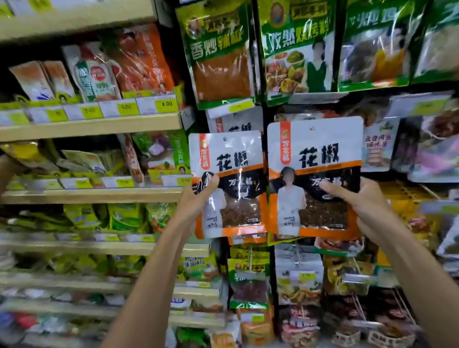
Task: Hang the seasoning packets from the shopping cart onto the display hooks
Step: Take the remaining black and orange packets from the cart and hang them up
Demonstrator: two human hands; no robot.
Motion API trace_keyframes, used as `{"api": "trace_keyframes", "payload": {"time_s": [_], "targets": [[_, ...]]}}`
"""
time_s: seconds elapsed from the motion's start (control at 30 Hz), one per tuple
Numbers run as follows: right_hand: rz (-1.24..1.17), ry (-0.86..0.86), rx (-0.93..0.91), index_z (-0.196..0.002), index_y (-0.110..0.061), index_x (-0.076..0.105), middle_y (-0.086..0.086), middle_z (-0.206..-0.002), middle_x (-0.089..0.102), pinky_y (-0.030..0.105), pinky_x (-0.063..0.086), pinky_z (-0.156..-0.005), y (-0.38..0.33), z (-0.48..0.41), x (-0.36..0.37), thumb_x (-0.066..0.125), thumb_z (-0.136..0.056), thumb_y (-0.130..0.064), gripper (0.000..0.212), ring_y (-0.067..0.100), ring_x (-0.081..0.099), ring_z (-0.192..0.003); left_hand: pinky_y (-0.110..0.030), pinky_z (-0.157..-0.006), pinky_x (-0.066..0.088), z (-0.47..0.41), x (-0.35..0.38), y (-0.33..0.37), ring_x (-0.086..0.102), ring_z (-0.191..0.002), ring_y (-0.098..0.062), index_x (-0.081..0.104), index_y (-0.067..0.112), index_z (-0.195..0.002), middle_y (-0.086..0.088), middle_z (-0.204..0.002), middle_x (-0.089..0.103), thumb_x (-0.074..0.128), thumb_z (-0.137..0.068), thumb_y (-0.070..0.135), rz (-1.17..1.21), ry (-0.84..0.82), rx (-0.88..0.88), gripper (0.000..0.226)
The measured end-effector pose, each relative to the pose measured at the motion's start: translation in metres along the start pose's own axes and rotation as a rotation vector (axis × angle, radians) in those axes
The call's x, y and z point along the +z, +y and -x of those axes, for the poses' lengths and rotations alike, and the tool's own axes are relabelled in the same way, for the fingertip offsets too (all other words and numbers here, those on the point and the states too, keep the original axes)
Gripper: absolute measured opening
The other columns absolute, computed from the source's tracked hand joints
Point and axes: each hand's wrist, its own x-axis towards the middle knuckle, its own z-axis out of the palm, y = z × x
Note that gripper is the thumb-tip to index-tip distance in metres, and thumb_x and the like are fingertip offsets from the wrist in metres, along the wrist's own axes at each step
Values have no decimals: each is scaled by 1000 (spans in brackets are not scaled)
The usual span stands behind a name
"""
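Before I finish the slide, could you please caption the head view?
Left hand holds one seasoning packet, right hand a second packet, both below hanging green packets.

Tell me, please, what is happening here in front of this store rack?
A person is stocking hanging seasoning packets. The left hand grips one white-and-orange packet by its lower part, thumb on the front. The right hand grips a second, matching packet the same way. Both are held upright, side by side, before the rack, below a row of green packets. Whether either hang hole is on a hook yet, I cannot tell.
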Motion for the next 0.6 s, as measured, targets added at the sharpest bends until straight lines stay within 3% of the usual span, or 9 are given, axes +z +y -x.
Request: {"api": "trace_keyframes", "payload": {"time_s": [0.03,0.1,0.17,0.23,0.3,0.37,0.53,0.6], "targets": [[-1,4,-7,-91,-28,73,-4,-96,75,54,48,-97,2,-4,0,84,-49,-61,55,16,69,-96,-40,-104,37,-8,3,0,58,-116,-6,54,22,-120,12,-114,67,71,-64,56,-1,23,7,67],[-7,17,-4,-101,-24,70,-2,-103,74,55,47,-100,7,-13,1,85,-43,-67,74,21,67,-104,-43,-105,40,-24,6,1,59,-115,-12,55,18,-125,4,-123,63,72,-66,52,-18,62,22,70],[-14,16,6,-107,-21,68,-1,-106,73,55,45,-101,12,-21,1,86,-44,-66,80,23,65,-108,-35,-94,48,-40,8,1,63,-103,-8,63,26,-111,8,-109,69,72,-66,48,-12,21,77,50],[-31,28,10,-113,-18,67,2,-112,71,56,44,-103,16,-29,1,87,-47,-62,82,25,63,-112,-27,-86,50,-57,11,0,66,-104,-12,67,22,-109,8,-104,72,72,-68,45,-8,-3,112,47],[-38,43,-2,-111,-22,67,2,-111,72,56,44,-103,20,-36,0,87,-48,-62,77,24,64,-111,-31,-92,48,-72,14,-3,63,-110,-16,66,17,-116,6,-109,71,71,-68,45,-3,-14,140,55],[-44,65,-16,-97,-28,71,0,-101,74,56,46,-101,24,-41,2,86,-46,-63,64,20,68,-102,-33,-97,46,-85,18,-5,61,-111,-10,64,21,-117,10,-111,69,70,-70,46,-10,-51,157,54],[-86,72,-23,-91,-32,72,-1,-100,75,55,45,-102,28,-49,7,83,-54,-52,44,18,68,-102,-5,-69,48,-107,24,-2,61,-88,16,62,35,-103,30,-89,69,69,-85,32,-13,-70,194,20],[-98,76,-21,-96,-30,71,-1,-103,74,54,44,-103,28,-50,10,83,-53,-53,50,20,67,-106,-14,-80,49,-111,24,-2,61,-93,12,62,34,-104,28,-91,68,69,-85,32,-21,-50,189,21]]}}
